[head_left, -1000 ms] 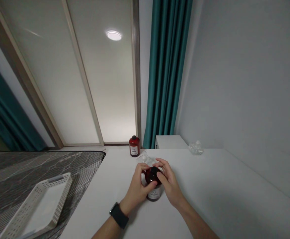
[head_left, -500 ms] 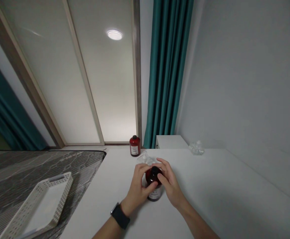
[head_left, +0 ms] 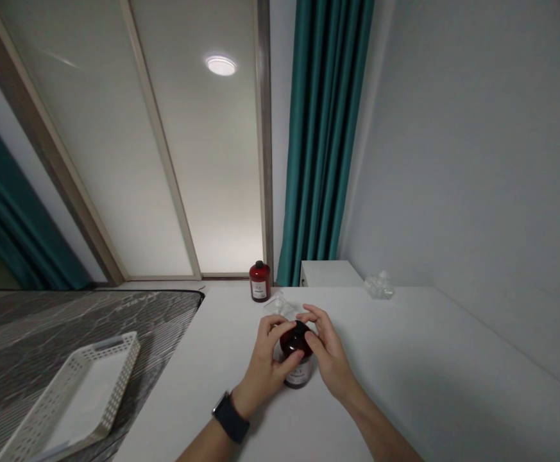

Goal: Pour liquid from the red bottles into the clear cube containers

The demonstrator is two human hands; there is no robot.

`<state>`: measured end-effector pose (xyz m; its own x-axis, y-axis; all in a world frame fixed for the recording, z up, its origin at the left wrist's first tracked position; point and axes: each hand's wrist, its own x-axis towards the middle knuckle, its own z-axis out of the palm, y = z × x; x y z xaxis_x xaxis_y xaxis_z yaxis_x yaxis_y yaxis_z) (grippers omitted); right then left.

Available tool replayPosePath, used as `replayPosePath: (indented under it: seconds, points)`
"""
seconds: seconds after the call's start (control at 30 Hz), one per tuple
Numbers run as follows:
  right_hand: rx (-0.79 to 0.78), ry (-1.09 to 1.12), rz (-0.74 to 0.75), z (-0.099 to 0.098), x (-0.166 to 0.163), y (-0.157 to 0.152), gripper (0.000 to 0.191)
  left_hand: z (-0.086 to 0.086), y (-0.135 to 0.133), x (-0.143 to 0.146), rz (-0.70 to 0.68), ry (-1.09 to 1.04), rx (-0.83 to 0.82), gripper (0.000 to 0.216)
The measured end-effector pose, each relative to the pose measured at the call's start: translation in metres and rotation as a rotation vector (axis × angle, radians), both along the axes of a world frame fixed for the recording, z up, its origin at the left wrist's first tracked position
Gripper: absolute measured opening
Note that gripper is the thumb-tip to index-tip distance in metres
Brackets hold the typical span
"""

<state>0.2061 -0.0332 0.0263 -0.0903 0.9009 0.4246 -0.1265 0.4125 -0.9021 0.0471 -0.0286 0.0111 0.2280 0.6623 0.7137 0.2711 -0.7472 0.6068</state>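
Note:
A dark red bottle [head_left: 297, 372] with a black cap [head_left: 300, 329] and a white label stands upright on the white table [head_left: 222, 359]. My left hand [head_left: 271, 359], a dark watch on its wrist, is wrapped round the bottle's upper left side. On the right, my right hand [head_left: 326, 350] has its thumb and fingers at the black cap; part of the cap is hidden by them. Just behind the hands lies a crumpled clear plastic piece [head_left: 282, 305]. Farther back, a second red bottle [head_left: 259, 282] with a black cap stands near the table's far edge.
Another clear plastic piece [head_left: 380, 285] lies at the far right of the table. A white perforated basket [head_left: 111, 398] rests lower left on a grey marbled surface [head_left: 29, 333]. A white cabinet [head_left: 332, 273] stands beyond the table, before a teal curtain [head_left: 325, 141]. A wall borders the right side.
The fingers of my right hand have shifted slightly around the cap. My left hand stays on the bottle, which keeps its place.

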Motion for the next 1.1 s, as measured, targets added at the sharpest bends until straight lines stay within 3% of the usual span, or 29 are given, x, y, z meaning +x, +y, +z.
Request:
replayPosePath:
  seconds: [0.2, 0.4, 0.63, 1.1]
  points:
    - [-0.029, 0.016, 0.079, 0.0014, 0.0006, -0.0005, 0.039, -0.0002, 0.0002, 0.0004, -0.004, -0.006, 0.005, 0.046]
    - [-0.033, 0.031, 0.027, 0.0039, -0.0003, -0.0001, 0.038, -0.0003, 0.0000, -0.0002, 0.004, -0.005, 0.019, 0.046]
    - [-0.068, 0.053, 0.116, 0.0044, -0.0030, 0.0000, 0.043, 0.0010, 0.0001, 0.0008, 0.010, -0.003, 0.027, 0.048]
    - [-0.194, 0.243, 0.033, 0.0050, -0.0078, 0.0019, 0.035, 0.0019, 0.0011, 0.0031, 0.045, -0.061, -0.024, 0.041]
